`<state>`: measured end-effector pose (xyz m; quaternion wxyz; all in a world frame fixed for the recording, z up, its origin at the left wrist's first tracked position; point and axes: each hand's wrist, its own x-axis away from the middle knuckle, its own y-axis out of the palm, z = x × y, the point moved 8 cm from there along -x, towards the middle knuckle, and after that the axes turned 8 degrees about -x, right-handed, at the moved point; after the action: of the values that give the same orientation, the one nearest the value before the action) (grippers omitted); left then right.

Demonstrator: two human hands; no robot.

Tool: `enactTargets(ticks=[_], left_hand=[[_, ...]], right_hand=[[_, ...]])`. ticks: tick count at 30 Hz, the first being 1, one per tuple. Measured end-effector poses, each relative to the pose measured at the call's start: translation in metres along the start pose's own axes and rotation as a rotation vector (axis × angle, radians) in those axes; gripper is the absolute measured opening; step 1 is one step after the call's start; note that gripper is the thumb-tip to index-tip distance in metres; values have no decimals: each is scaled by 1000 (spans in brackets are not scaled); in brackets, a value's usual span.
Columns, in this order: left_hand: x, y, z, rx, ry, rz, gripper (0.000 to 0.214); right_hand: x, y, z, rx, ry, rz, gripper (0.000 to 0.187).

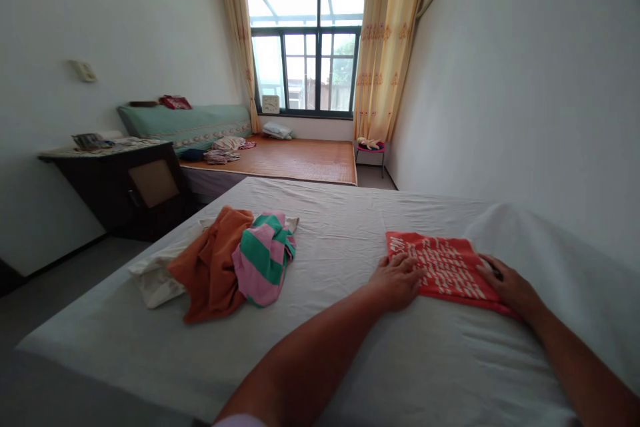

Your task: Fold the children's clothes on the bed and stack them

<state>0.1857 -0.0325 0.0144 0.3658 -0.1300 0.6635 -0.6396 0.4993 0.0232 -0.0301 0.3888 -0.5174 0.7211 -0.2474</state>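
Note:
A red garment point(445, 263) with white lettering, folded into a flat rectangle, lies on the white bedsheet point(340, 320) at the right. My left hand point(399, 282) rests palm down on its left edge, fingers stretched out. At the opposite end, my right hand point(511, 283) lies over the right edge with its fingers extended and slightly parted. Neither hand grips the cloth. Left of my hands is a loose heap: an orange-brown garment point(215, 267), a pink and green striped garment point(266, 257) and a white cloth point(157, 277) partly hidden beneath.
Beyond this bed stands another with a brown mat point(300, 157), a green padded headboard point(190, 123) and some clothes point(225, 150). A dark cabinet point(145, 193) is on the left. A small pink stool point(371, 146) stands by the curtain point(383, 47). A white wall point(540, 93) borders the right.

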Motion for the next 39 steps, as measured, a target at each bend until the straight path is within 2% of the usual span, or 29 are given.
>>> enactTargets(ticks=[7, 11, 16, 19, 23, 26, 28, 32, 36, 39], left_hand=[[0, -1, 0, 12, -10, -18, 46], [-1, -2, 0, -8, -20, -6, 45], [-2, -3, 1, -37, -20, -4, 44], [-2, -4, 3, -51, -18, 6, 44], [-3, -4, 2, -61, -35, 10, 43], [-3, -3, 2, -52, -24, 3, 43], [-3, -2, 1, -48, -22, -3, 43], [-3, -4, 0, -43, -34, -16, 43], [-6, -3, -4, -24, -36, -35, 42], [-8, -1, -6, -21, -23, -28, 41]], right_hand=[[-3, -2, 5, -115, 132, 16, 79], [-6, -1, 5, -121, 165, -10, 78], [-4, -6, -6, -97, 160, -62, 75], [1, -10, -17, -188, 188, -115, 65], [11, -6, -32, -377, 226, -252, 42], [15, -2, -37, -431, 255, -300, 38], [14, -3, -40, -458, 248, -248, 44], [13, -17, -62, -398, 123, -12, 52], [16, -21, -83, -370, 158, 53, 48], [19, -16, -93, -572, 172, 5, 43]])
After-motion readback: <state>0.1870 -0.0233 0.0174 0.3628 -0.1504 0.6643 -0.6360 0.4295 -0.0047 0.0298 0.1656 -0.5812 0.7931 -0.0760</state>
